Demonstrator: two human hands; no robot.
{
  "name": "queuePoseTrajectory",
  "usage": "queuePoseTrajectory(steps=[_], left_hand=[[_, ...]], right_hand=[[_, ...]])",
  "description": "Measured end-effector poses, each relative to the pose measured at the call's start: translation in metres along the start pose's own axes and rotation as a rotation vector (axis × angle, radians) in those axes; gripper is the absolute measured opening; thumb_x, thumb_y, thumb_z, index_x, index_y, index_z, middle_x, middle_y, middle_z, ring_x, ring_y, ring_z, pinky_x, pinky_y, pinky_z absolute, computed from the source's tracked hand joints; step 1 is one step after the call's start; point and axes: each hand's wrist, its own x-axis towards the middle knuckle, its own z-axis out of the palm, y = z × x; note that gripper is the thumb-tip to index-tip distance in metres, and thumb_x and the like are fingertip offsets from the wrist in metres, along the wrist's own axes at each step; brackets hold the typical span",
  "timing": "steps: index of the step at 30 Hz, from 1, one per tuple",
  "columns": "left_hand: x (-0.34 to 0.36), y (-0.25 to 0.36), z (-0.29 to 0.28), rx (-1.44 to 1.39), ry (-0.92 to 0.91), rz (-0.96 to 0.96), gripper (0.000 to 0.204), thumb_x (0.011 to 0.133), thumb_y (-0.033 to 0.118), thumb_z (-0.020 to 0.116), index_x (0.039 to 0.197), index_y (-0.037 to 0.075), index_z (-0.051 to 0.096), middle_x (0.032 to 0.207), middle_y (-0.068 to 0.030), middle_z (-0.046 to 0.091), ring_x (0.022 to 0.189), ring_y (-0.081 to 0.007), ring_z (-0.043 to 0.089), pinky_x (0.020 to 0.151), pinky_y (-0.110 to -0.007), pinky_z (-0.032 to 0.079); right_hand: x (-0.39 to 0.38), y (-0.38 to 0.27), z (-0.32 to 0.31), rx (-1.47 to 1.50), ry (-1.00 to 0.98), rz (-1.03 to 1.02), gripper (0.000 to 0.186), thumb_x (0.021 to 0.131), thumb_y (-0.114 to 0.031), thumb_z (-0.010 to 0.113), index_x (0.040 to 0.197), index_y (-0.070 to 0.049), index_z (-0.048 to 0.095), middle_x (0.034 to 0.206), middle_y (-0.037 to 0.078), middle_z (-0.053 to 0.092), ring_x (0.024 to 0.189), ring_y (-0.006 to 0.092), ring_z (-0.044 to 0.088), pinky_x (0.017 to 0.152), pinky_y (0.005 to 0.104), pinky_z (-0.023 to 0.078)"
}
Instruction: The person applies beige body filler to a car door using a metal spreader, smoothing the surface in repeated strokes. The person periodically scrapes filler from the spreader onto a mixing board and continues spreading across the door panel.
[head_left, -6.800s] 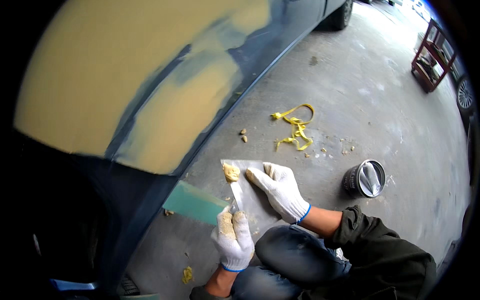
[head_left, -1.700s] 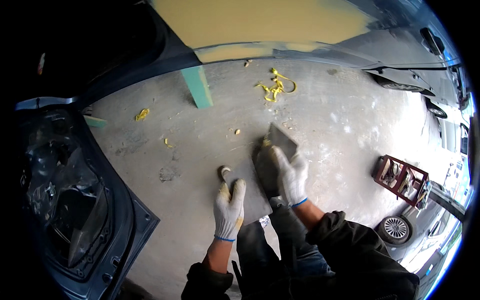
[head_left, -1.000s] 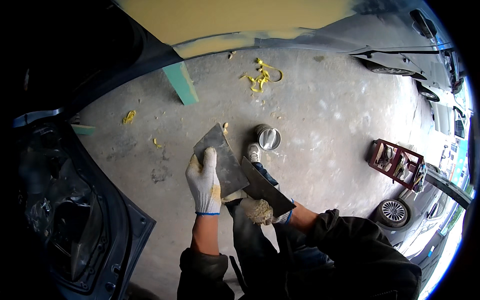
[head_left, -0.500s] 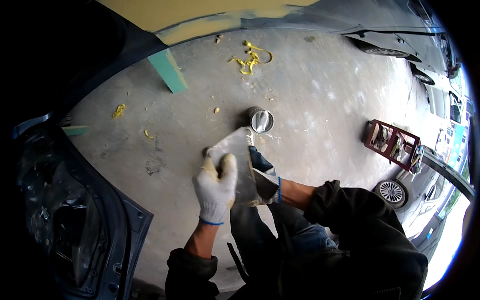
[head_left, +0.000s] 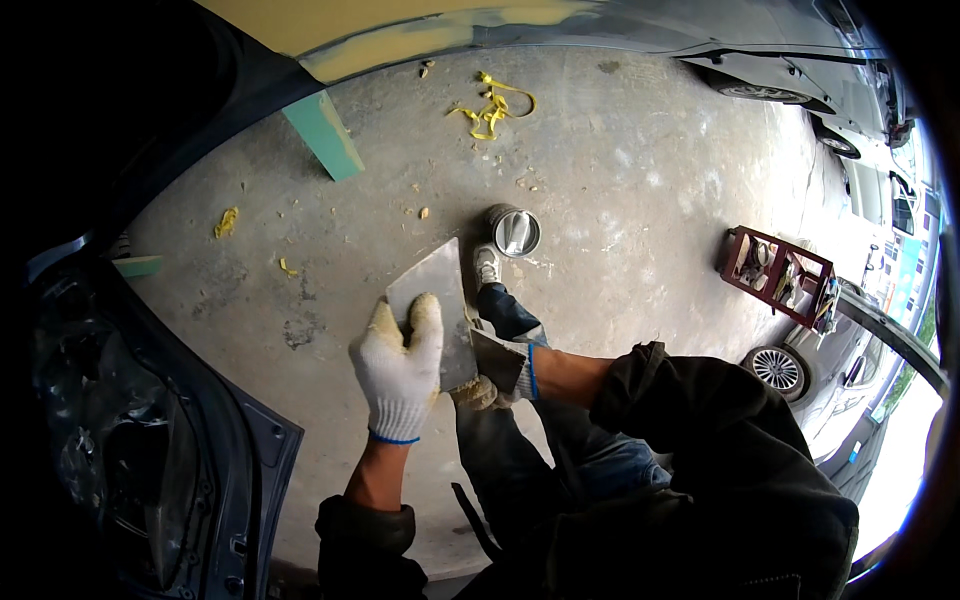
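Note:
In a white knit glove with a blue cuff, my left hand (head_left: 402,368) grips a flat grey plate (head_left: 440,285), its thumb lying across the top face. The plate is angled, with its pointed corner toward the far side. My right hand (head_left: 490,392), gloved too, is closed at the plate's near right edge. It holds a dark, flat scraper (head_left: 498,360) against or right beside that edge; whether they touch I cannot tell. Most of my right fingers are hidden under the scraper and plate.
An open metal can (head_left: 515,232) stands on the concrete floor past my shoe (head_left: 487,265). Yellow tape scraps (head_left: 492,108) and a green block (head_left: 325,138) lie farther off. A dark car door (head_left: 215,470) is at left, a red-brown tool cart (head_left: 778,275) at right, a car panel (head_left: 400,55) ahead.
Both hands and the plate have shifted slightly left, and the plate has turned. My shoe and more of the scraper now show. The whole view has moved a little.

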Motion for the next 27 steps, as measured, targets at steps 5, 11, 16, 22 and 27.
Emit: queuePoseTrajectory(steps=[5, 11, 16, 22, 27], left_hand=[[0.004, -0.006, -0.007, -0.18, 0.032, -0.214, 0.029, 0.095, 0.022, 0.067, 0.096, -0.007, 0.062, 0.087, -0.0087, 0.067, 0.074, -0.0121, 0.057, 0.067, -0.032, 0.049], [-0.009, 0.016, 0.005, -0.057, -0.037, -0.081, 0.026, 0.093, 0.019, 0.068, 0.1, -0.007, 0.065, 0.085, -0.0132, 0.07, 0.072, -0.0152, 0.064, 0.064, -0.034, 0.052], [0.002, 0.01, 0.01, -0.158, 0.103, -0.134, 0.023, 0.093, 0.018, 0.068, 0.096, -0.005, 0.065, 0.081, -0.011, 0.069, 0.07, -0.0129, 0.061, 0.062, -0.033, 0.051], [0.005, 0.009, 0.004, -0.251, 0.178, -0.25, 0.04, 0.096, 0.029, 0.066, 0.111, -0.008, 0.061, 0.1, -0.014, 0.068, 0.083, -0.0179, 0.064, 0.072, -0.033, 0.054], [0.019, -0.03, -0.015, -0.605, 0.46, -0.439, 0.052, 0.094, 0.035, 0.066, 0.125, -0.005, 0.056, 0.112, -0.0159, 0.063, 0.091, -0.0219, 0.065, 0.075, -0.035, 0.057]], right_hand=[[0.008, 0.001, 0.01, 0.05, 0.045, -0.004, 0.064, 0.083, -0.079, 0.05, 0.084, -0.016, 0.061, 0.064, 0.001, 0.055, 0.041, 0.0116, 0.04, 0.037, 0.0229, 0.027], [0.009, -0.002, 0.021, 0.084, 0.12, -0.038, 0.062, 0.082, -0.079, 0.052, 0.083, -0.018, 0.062, 0.065, 0.0, 0.056, 0.042, 0.012, 0.041, 0.038, 0.0238, 0.028], [0.01, -0.007, 0.03, 0.103, 0.207, -0.052, 0.06, 0.082, -0.078, 0.054, 0.082, -0.019, 0.062, 0.066, -0.001, 0.056, 0.043, 0.0124, 0.043, 0.04, 0.0245, 0.03], [-0.002, -0.023, 0.044, 0.08, 0.396, -0.106, 0.058, 0.082, -0.078, 0.056, 0.081, -0.02, 0.063, 0.067, -0.003, 0.057, 0.044, 0.0128, 0.044, 0.041, 0.0254, 0.031], [-0.012, -0.054, 0.044, 0.024, 0.581, -0.784, 0.045, 0.092, -0.055, 0.064, 0.09, -0.011, 0.067, 0.074, 0.0, 0.062, 0.054, 0.0121, 0.055, 0.049, 0.0289, 0.044]])
